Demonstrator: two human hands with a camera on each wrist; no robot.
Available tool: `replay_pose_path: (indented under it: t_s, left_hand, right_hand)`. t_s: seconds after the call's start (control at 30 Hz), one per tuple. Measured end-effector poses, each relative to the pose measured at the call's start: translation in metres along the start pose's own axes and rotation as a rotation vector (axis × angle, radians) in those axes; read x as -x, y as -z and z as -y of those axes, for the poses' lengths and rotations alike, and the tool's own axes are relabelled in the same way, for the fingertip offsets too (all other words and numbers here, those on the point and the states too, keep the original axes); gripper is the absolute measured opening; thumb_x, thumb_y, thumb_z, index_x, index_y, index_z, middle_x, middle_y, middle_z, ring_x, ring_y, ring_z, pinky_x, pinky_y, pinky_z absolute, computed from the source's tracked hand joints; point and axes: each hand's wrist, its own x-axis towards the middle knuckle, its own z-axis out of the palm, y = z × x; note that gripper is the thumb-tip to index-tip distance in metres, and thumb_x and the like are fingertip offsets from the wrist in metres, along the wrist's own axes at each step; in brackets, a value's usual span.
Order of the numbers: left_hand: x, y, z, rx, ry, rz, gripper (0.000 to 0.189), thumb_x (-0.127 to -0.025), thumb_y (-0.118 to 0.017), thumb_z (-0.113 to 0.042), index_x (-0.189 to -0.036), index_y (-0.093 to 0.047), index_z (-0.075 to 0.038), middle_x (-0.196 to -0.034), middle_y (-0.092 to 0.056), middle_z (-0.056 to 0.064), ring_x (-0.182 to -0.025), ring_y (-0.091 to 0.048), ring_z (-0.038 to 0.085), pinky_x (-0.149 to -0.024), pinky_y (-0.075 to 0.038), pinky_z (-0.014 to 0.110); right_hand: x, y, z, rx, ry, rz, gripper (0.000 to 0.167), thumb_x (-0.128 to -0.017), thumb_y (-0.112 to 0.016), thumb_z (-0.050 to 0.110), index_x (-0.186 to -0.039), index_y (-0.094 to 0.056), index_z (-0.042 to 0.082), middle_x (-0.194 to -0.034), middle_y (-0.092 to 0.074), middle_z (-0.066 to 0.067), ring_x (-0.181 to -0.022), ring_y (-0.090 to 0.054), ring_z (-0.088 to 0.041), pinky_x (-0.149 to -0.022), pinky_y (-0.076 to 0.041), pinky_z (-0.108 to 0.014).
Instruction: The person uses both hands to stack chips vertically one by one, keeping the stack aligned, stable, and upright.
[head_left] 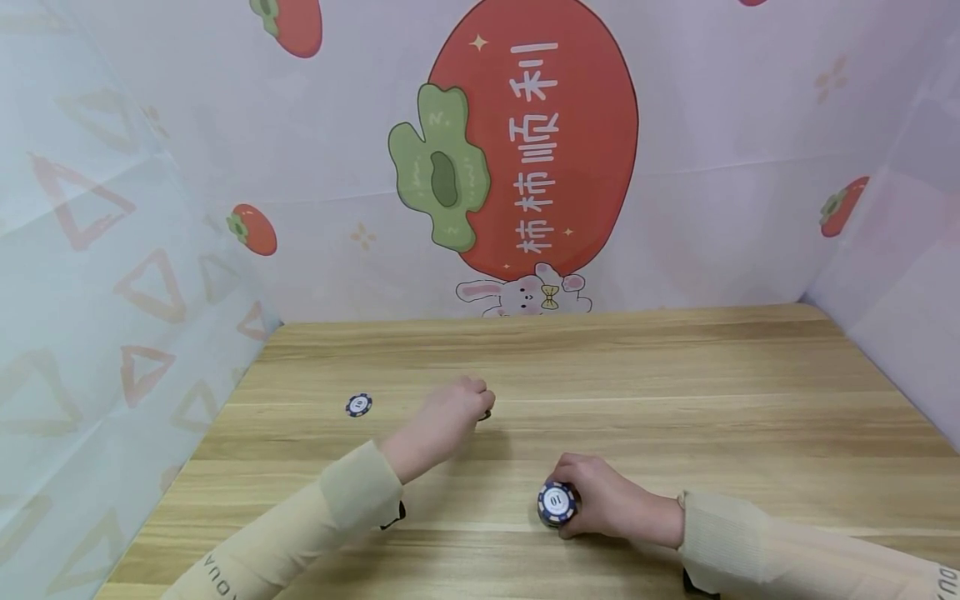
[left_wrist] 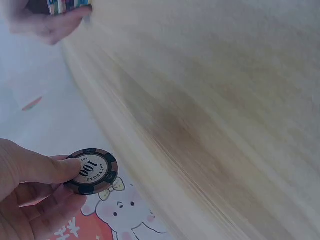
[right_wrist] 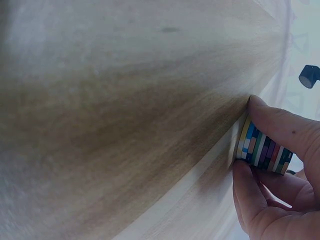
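Between thumb and fingers, my left hand (head_left: 442, 423) pinches a single poker chip (left_wrist: 95, 171) by its edge. In the left wrist view its face reads 100, with a dark and brown rim. Only a dark sliver of that chip shows in the head view, beyond the fingers. My right hand (head_left: 611, 506) grips a stack of poker chips (right_wrist: 264, 146) around its sides, near the front of the table. Its edges are striped in several colours, and the top chip (head_left: 557, 502) is blue and white, marked 10.
One blue and white poker chip (head_left: 358, 405) marked 10 lies flat on the wooden table (head_left: 675, 392), left of the left hand. Printed cloth walls (head_left: 712, 208) rise behind the table and along both sides.
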Motion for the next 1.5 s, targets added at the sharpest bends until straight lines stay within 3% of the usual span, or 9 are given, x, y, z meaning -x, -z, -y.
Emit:
replay_pose_path:
  t_s: [0.27, 0.7, 0.93, 1.2, 1.5]
  left_hand:
    - [0.002, 0.005, -0.016, 0.023, -0.052, -0.024, 0.009, -0.077, -0.068, -0.002, -0.080, -0.066, -0.010, -0.073, -0.056, -0.002, -0.067, -0.053, 0.012, -0.056, -0.045, 0.020]
    - [0.007, 0.014, -0.037, 0.162, -0.140, -0.071, 0.004, -0.080, -0.067, -0.010, -0.081, -0.066, -0.014, -0.076, -0.058, -0.006, -0.070, -0.054, 0.007, -0.061, -0.045, 0.015]
    - [0.006, 0.016, -0.041, 0.290, -0.138, -0.024, 0.005, -0.081, -0.067, -0.011, -0.081, -0.065, -0.015, -0.078, -0.058, -0.008, -0.072, -0.054, 0.004, -0.063, -0.044, 0.015]
    - [0.004, 0.018, -0.043, 0.535, -0.051, 0.121, 0.008, -0.080, -0.067, -0.008, -0.085, -0.067, -0.014, -0.083, -0.060, -0.008, -0.072, -0.052, -0.002, -0.063, -0.042, 0.011]
    - [0.001, 0.012, -0.049, 0.669, 0.009, 0.211, 0.008, -0.080, -0.067, -0.007, -0.085, -0.067, -0.012, -0.081, -0.061, -0.008, -0.072, -0.051, -0.002, -0.064, -0.043, 0.012]
  right_hand:
    - [0.000, 0.001, 0.001, -0.011, -0.001, 0.013, 0.038, -0.053, -0.085, 0.010, -0.085, -0.065, 0.010, -0.082, -0.053, 0.012, -0.078, -0.052, -0.003, -0.072, -0.047, -0.022]
    - [0.001, 0.000, 0.001, 0.006, 0.015, -0.005, 0.038, -0.052, -0.085, 0.010, -0.085, -0.065, 0.011, -0.081, -0.052, 0.012, -0.077, -0.051, -0.002, -0.071, -0.046, -0.022]
    - [0.001, 0.000, 0.001, 0.004, 0.015, -0.008, 0.038, -0.053, -0.084, 0.010, -0.085, -0.065, 0.011, -0.081, -0.052, 0.012, -0.077, -0.051, -0.002, -0.071, -0.046, -0.022]
    - [0.001, 0.001, 0.000, -0.011, 0.008, 0.001, 0.038, -0.053, -0.084, 0.010, -0.085, -0.064, 0.010, -0.081, -0.052, 0.012, -0.077, -0.051, -0.002, -0.071, -0.046, -0.022]
    - [0.001, 0.000, 0.000, -0.002, 0.002, 0.006, 0.038, -0.053, -0.084, 0.011, -0.084, -0.062, 0.010, -0.083, -0.052, 0.010, -0.076, -0.050, -0.001, -0.069, -0.046, -0.021]
